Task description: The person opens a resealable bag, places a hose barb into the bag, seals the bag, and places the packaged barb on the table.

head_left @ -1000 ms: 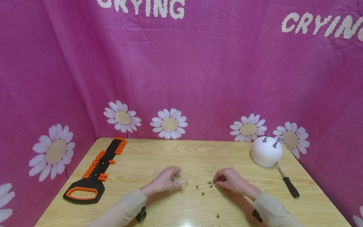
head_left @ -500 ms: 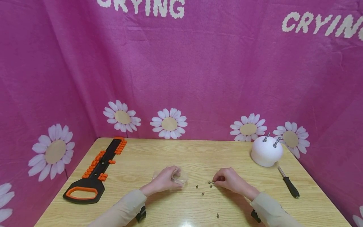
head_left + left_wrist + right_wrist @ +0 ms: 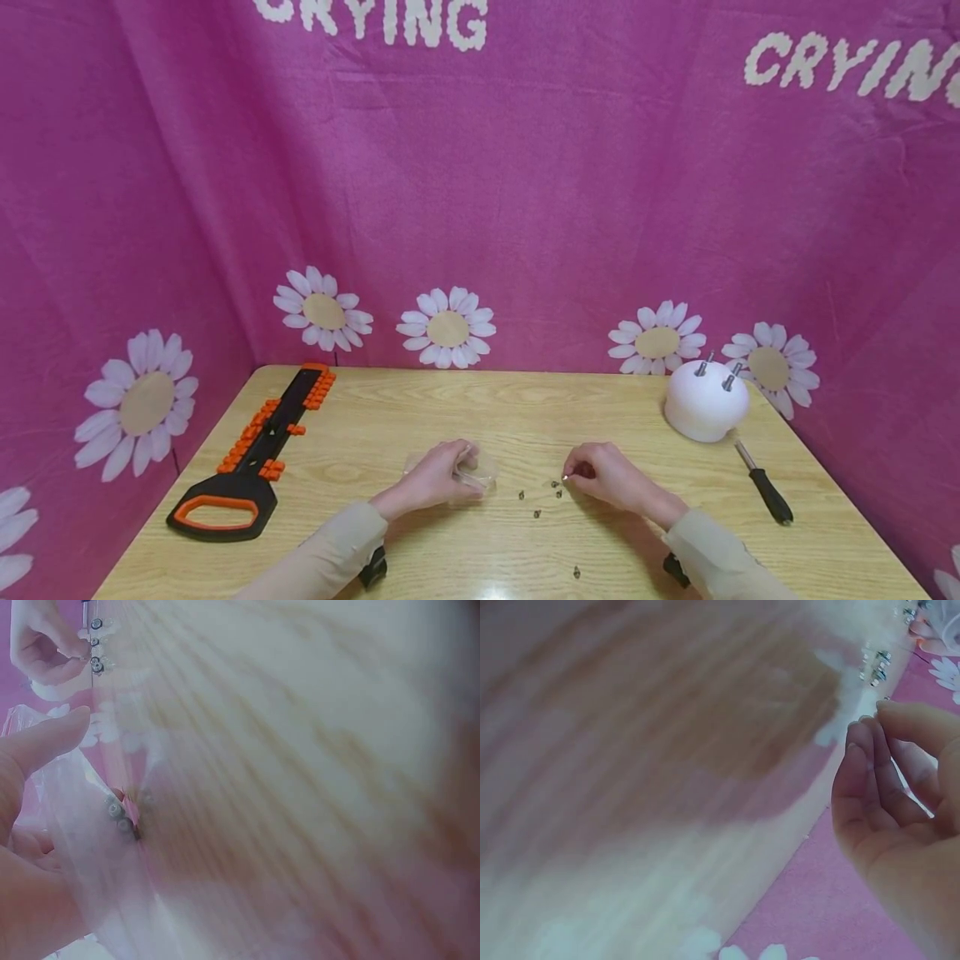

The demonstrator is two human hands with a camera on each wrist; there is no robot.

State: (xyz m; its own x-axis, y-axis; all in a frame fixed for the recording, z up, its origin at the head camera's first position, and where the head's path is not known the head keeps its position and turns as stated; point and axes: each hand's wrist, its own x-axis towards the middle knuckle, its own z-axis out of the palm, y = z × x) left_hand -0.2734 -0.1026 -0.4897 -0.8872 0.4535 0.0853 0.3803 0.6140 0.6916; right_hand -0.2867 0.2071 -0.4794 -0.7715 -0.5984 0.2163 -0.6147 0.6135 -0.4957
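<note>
On the near middle of the table my left hand (image 3: 435, 478) holds a clear plastic bag (image 3: 487, 472), thumb and fingers curled about its opening. Several small metal fasteners (image 3: 118, 816) show inside the bag in the left wrist view. My right hand (image 3: 613, 477) is low over the table, thumb and index fingertips pinched together on a tiny shiny fastener (image 3: 566, 478), mostly hidden by the fingers. Between the hands lie several loose fasteners (image 3: 558, 493), and a single fastener (image 3: 577, 572) lies nearer the front. They are too small to tell whether screws or nuts.
A black-handled screwdriver (image 3: 771, 497) lies at the right. Behind it stands a white rounded object (image 3: 705, 408) with metal posts on top. At the left lies a long black piece (image 3: 258, 454) with orange clips and an orange-lined handle. A pink flowered cloth (image 3: 540, 208) hangs behind the table.
The right fingertips have shifted slightly, and a shiny bit now shows at their tips. My left hand and the bag stay where they were.
</note>
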